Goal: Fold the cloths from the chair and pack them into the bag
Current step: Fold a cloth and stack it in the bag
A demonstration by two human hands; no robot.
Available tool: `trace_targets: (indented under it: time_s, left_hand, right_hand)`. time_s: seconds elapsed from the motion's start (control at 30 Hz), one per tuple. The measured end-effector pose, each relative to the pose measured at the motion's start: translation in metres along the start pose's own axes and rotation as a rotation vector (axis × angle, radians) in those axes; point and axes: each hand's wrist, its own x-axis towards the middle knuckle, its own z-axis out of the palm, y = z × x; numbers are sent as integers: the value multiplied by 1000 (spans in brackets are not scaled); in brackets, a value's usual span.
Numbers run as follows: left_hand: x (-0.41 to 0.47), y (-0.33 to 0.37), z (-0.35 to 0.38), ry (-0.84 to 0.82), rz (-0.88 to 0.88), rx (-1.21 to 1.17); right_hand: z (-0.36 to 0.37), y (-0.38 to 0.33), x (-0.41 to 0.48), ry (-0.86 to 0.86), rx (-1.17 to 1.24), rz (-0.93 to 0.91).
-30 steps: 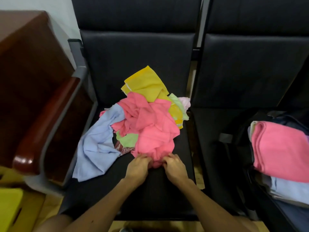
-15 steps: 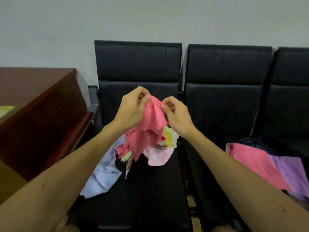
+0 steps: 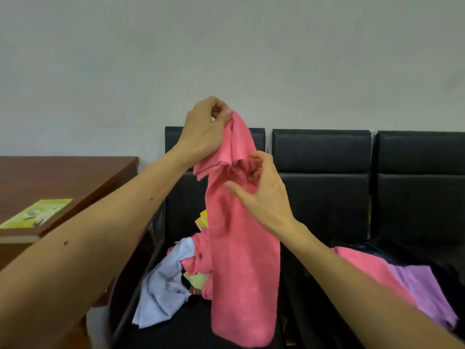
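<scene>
A pink cloth (image 3: 241,260) hangs lengthwise in the air above the black chair (image 3: 191,321). My left hand (image 3: 205,132) pinches its top corner high up. My right hand (image 3: 264,190) is lower and to the right, with its fingers curled into a fold near the cloth's upper edge. Behind the hanging cloth, a pile of cloths lies on the seat: a light blue one (image 3: 161,285), with pink, yellow and pale green ones partly hidden. On the chair to the right, the dark bag (image 3: 432,255) holds a folded pink cloth (image 3: 362,270) and a purple cloth (image 3: 422,293).
A brown wooden desk (image 3: 63,177) stands at the left, close to the chair's armrest, with a green booklet (image 3: 37,213) on it. Black chair backs (image 3: 322,157) line a plain grey wall. A third black chair (image 3: 422,172) stands at the far right.
Both hands lifted the pink cloth off the pile. The left hand has risen higher, the right hand has dropped lower along the cloth, and it now hangs long. The view tilted up.
</scene>
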Motion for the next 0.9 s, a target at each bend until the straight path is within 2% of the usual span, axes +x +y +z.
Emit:
trace_targets:
  time_s: [0.1,0.2,0.3,0.5,0.73,0.83,0.9]
  left_hand:
    - [-13,18,-9,-23,-31,0]
    - [-29,41,-21,-37,-42,-3]
    - [-45,64,-30,-61,-59,-5]
    - [-61,86,-50,-129,-109,-17]
    - [-59,77,-56,-112,-208,36]
    - [-60,72,-58,-119,-228,51]
    - [-62,71,-59,-133,-243,55]
  right_hand:
    - [-11,-27,-2,118,-33,-99]
    - [-23,-55,-11,201,-218,-399]
    - [-34,-84,-23,177,-322,-613]
    - [-47,-119,-21,129,-429,-888]
    - [-45,-103,-18,25,-579,-910]
    - [-42,-103,-18,72,-523,-818]
    - [-42,-108,-21,45,-413,-697]
